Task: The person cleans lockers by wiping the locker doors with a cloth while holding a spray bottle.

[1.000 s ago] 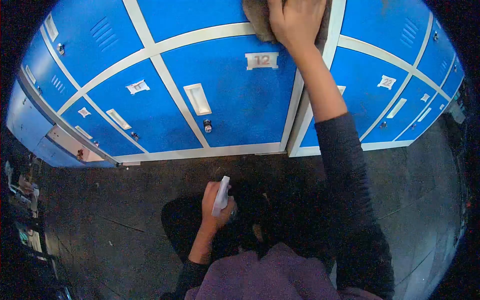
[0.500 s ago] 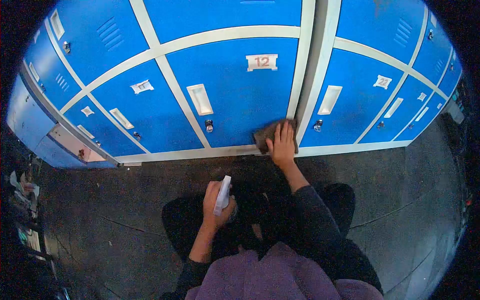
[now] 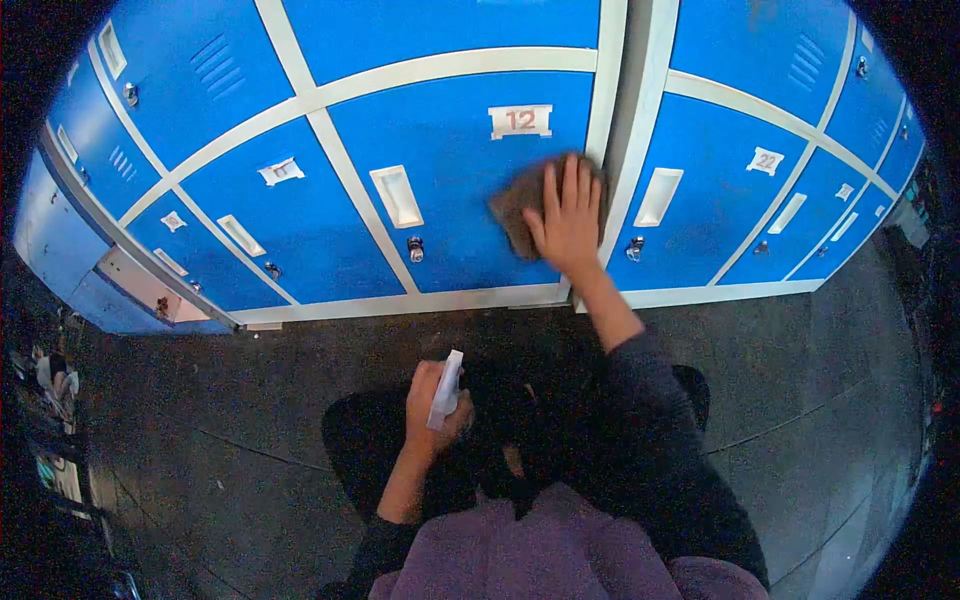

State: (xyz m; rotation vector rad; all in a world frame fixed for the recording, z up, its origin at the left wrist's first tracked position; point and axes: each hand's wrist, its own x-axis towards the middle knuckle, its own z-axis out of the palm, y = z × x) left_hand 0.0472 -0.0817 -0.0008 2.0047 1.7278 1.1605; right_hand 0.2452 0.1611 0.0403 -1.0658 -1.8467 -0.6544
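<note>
My right hand (image 3: 572, 215) presses a brown cloth (image 3: 520, 205) against the blue locker door (image 3: 450, 130) marked 12, near its right edge. The fingers lie stretched over the cloth and hold it to the metal. Lower down, in front of my lap, my left hand (image 3: 428, 400) is closed round a spray bottle (image 3: 446, 388). The bottle's white trigger head shows on top, while its body is mostly hidden by the hand and the dark clothing. A white recessed handle (image 3: 397, 197) and a key lock (image 3: 416, 248) sit on the left side of the same door.
More blue lockers stand on both sides, including one marked 22 (image 3: 766, 161) beyond a pale upright frame (image 3: 640, 140). A compartment (image 3: 150, 285) at far left looks open. Dark floor (image 3: 250, 400) runs along the lockers' base, with clutter (image 3: 58, 380) at the left edge.
My right hand has moved the cloth up from the door's bottom right corner to about the middle of its right side. My left hand stays in place with the spray bottle.
</note>
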